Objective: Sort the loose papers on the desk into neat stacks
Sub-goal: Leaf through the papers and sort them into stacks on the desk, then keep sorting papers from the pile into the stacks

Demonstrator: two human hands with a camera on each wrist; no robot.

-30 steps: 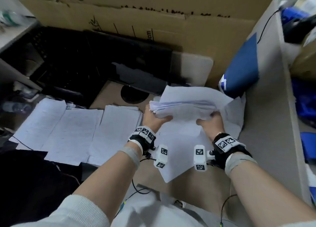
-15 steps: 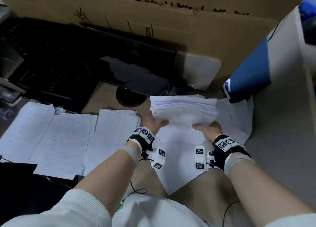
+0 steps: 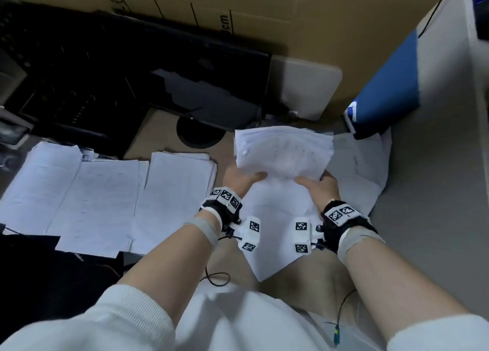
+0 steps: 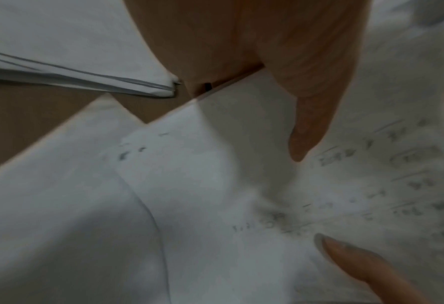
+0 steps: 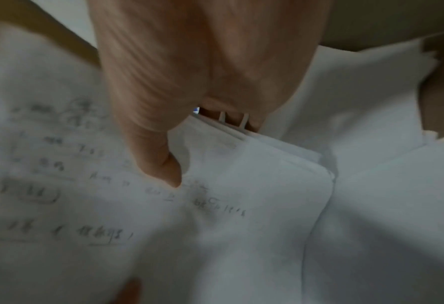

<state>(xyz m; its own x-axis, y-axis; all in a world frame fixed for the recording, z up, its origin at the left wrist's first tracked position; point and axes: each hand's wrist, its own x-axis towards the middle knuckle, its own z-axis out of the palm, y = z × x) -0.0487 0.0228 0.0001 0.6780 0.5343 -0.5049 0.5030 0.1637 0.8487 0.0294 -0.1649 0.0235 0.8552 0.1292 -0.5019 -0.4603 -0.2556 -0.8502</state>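
Observation:
A thick bundle of white handwritten papers (image 3: 283, 149) is held above the desk, its top sheet tilted towards me. My left hand (image 3: 242, 178) grips its near left edge with the thumb on top (image 4: 306, 127). My right hand (image 3: 318, 185) grips the near right edge, thumb on the written sheet (image 5: 161, 156) and fingers underneath. Under the bundle lie loose white sheets (image 3: 275, 234) askew on the desk. Three flat paper stacks (image 3: 174, 200) lie side by side to the left.
A blue folder (image 3: 389, 86) leans against the grey partition (image 3: 436, 192) at the right. A black monitor and its round base (image 3: 201, 133) stand behind the papers, with cardboard boxes (image 3: 304, 20) behind them. Dark cloth (image 3: 39, 271) lies at the near left.
The bundle has tipped from edge-on to its top sheet facing me, and the loose sheet above it has settled into the pile. Both hands keep their grip at the near edge.

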